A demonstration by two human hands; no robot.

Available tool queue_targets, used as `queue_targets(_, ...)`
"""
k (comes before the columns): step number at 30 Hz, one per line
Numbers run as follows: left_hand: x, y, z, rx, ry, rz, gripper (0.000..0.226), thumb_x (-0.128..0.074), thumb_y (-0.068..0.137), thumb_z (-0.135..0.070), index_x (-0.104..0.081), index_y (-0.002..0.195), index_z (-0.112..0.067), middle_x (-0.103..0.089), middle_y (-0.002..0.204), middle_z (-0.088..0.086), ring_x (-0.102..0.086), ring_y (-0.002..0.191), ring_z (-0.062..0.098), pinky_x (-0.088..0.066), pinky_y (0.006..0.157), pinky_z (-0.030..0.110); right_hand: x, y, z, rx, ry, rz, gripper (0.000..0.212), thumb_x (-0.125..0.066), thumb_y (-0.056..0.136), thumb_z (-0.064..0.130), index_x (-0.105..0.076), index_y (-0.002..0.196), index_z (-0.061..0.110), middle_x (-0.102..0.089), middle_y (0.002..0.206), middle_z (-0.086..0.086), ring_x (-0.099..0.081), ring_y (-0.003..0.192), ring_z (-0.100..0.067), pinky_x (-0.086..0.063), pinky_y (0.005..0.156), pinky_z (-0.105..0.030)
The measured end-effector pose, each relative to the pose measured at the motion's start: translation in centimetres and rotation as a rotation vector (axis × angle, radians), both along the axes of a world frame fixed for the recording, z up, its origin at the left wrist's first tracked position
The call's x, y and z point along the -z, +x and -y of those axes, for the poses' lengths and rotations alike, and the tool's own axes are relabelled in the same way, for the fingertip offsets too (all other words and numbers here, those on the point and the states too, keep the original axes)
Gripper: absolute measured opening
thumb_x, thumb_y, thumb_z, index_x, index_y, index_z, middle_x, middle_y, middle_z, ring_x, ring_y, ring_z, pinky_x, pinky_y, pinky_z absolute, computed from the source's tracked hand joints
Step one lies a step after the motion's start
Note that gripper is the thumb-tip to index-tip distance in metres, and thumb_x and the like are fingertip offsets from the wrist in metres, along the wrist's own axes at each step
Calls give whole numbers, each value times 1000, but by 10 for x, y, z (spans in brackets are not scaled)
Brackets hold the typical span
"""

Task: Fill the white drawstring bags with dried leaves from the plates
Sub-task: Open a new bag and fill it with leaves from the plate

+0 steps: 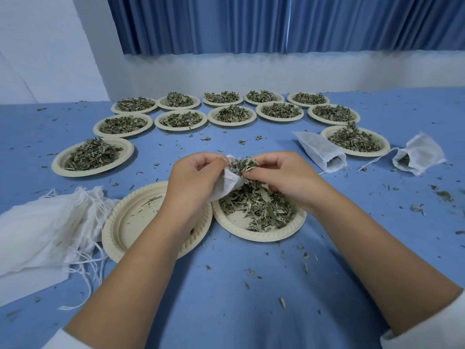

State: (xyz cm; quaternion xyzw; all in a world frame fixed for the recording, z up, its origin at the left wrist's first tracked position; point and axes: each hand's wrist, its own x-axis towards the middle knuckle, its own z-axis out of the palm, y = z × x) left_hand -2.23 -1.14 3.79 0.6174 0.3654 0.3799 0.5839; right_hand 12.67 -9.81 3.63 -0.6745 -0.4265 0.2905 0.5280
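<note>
Head camera, looking down: grips a small white fabric drawstring bag [230,183] in the left hand [193,177], fingers curled round its open mouth, mid-scene. Pinches a clump of dried green leaves [245,165] in the right hand [284,175], right at the bag's mouth and touching it. Holds both above the far-left part of a round beige paper plate [259,238] partly covered in leaves. Shows, just left of that, a nearly bare beige plate [125,222] under the left forearm; farther left, a heap of flat white bags [37,230]; at right, a stuffed white bag [320,152] and a second stuffed bag [419,153], both lying open-mouthed; across the far side, an arc of heaped plates [232,123] on blue tablecloth [239,298].
</note>
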Motion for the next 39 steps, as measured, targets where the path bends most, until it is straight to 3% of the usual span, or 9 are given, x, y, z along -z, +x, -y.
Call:
queue_targets(5,1,2,1,40,-31,16,18,-70,86,-15,-76,70,-21,-76,79,3,-74,77,20,-62,71,36,4,-3,-1,6,-1,248,11,-75,83,15,-75,80,26,-68,63,3,-58,53,-9,-45,54,-18)
queue_targets(8,4,4,2,74,-22,14,17,-71,85,-16,-76,70,-21,-76,79,7,-73,72,20,-59,60,27,8,-5,-2,6,-20,436,12,-73,83,15,-76,86,26,-63,57,8,-52,46,0,-39,51,-9)
queue_targets(11,7,5,3,113,46,-36,12,-72,85,-23,-76,74,-23,-76,83,3,-73,83,22,-61,78,38,8,-9,-2,17,-27,516,17,-69,82,12,-76,89,26,-68,63,-3,-51,48,-2,-42,51,-12)
queue_targets(15,8,4,2,94,100,-46,9,-72,85,-25,-76,77,-22,-76,86,-5,-72,91,21,-56,89,48,1,-9,3,-65,-89,372,19,-64,83,16,-73,89,31,-74,79,-9,-71,75,-25,-57,72,-36)
queue_targets(18,9,4,0,62,145,-44,12,-70,86,-24,-76,75,-25,-74,80,-13,-69,82,9,-58,85,38,-2,-8,2,-143,-97,106,19,-62,80,25,-78,89,28,-76,90,0,-73,82,-12,-58,83,-28)
queue_targets(21,10,4,-1,62,141,-34,13,-71,86,-24,-75,73,-25,-71,75,-16,-67,79,8,-59,79,34,1,-4,-3,-80,-65,-46,14,-67,86,30,-79,88,23,-76,99,4,-73,85,-13,-55,94,-36)
queue_targets(25,9,4,-1,70,104,-15,11,-71,86,-23,-76,77,-25,-75,85,-6,-71,93,23,-57,88,48,3,-5,-4,6,0,-142,10,-73,87,20,-71,96,18,-76,87,2,-72,72,-12,-58,80,-25)
queue_targets(33,6,4,5,143,148,-33,10,-71,87,-19,-76,79,-20,-74,80,-6,-70,84,18,-57,88,45,6,-15,-2,104,92,-123,12,-75,81,0,-68,75,8,-71,68,-4,-66,57,-8,-54,61,-16)
queue_targets(39,6,3,4,101,180,-5,13,-69,88,-17,-73,77,-22,-72,76,-10,-64,72,5,-57,71,26,7,-10,-5,33,103,-235,11,-67,87,3,-74,80,8,-74,76,-7,-72,76,-15,-59,78,-22)
